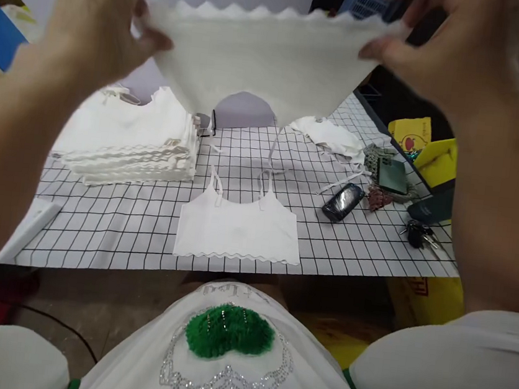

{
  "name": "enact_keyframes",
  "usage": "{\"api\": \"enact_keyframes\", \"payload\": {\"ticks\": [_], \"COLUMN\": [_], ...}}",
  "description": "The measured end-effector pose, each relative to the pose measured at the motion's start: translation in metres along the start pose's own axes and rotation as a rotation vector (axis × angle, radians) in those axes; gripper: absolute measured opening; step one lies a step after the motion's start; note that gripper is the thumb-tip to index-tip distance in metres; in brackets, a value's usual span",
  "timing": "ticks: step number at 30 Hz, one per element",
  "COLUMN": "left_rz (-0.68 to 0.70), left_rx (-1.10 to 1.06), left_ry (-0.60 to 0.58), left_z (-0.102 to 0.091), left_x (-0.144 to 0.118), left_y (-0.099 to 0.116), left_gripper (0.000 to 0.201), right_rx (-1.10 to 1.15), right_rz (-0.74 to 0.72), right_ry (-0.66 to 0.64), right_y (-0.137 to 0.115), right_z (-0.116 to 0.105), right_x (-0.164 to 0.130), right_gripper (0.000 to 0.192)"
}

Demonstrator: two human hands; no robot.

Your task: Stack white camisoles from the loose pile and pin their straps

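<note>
I see the top (265, 58) stretched in the air above the table (143, 225), left hand (96, 20) and right hand (445, 47) each pinching a scalloped-hem corner; likely light, soft, limp; hem corners suit gripping.

The white top (260, 63) held up is a soft, matt knit cloth with a scalloped edge. The top on the table (239, 226) and the stack of tops (129, 142) look the same cloth. The table cover (143, 225) is smooth, with a printed black grid. The phone (343, 201) is glossy black; the keys (419, 232) are shiny metal.
</note>
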State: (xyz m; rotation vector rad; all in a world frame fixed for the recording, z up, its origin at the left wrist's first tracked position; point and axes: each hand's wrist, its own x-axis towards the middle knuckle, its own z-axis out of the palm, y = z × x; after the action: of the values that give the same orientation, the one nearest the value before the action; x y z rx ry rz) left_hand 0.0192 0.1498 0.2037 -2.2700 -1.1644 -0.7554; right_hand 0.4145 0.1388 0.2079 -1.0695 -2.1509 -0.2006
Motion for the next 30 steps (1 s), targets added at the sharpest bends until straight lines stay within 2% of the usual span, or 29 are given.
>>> {"api": "enact_keyframes", "payload": {"ticks": [2,5,6,9,11,13,16,22,30], "left_rz": [-0.079,-0.134,-0.124,-0.138,-0.145,-0.150,-0.142,-0.127,-0.140], "left_rx": [0.067,0.031,0.021,-0.027,-0.092,-0.142,-0.190,-0.283,-0.340], "left_ry": [-0.079,-0.009,-0.016,-0.124,-0.185,-0.233,-0.261,-0.247,-0.279], "left_z": [0.018,0.047,0.055,0.073,0.076,0.075,0.072,0.067,0.074], "left_x": [-0.037,-0.118,-0.146,-0.217,-0.246,-0.260,-0.266,-0.274,-0.290], "left_y": [0.011,0.048,0.063,0.104,0.122,0.131,0.133,0.132,0.135], "left_gripper": [0.046,0.019,0.015,0.010,0.018,0.029,0.034,0.031,0.026], "right_rx": [-0.249,-0.144,-0.102,-0.058,-0.027,-0.003,0.012,0.025,0.021], "right_rz": [0.087,-0.019,-0.040,0.000,0.029,0.059,0.109,0.142,0.171], "right_ry": [-0.020,-0.091,-0.131,-0.255,-0.306,-0.325,-0.314,-0.263,-0.328], "right_y": [-0.009,-0.025,-0.030,-0.041,-0.046,-0.050,-0.053,-0.059,-0.066], "right_z": [0.022,0.063,0.076,0.108,0.119,0.124,0.121,0.112,0.118], "right_x": [-0.034,-0.109,-0.136,-0.206,-0.236,-0.252,-0.258,-0.269,-0.294], "right_gripper": [0.062,0.019,0.013,0.014,0.015,0.017,0.018,0.020,0.025]}}
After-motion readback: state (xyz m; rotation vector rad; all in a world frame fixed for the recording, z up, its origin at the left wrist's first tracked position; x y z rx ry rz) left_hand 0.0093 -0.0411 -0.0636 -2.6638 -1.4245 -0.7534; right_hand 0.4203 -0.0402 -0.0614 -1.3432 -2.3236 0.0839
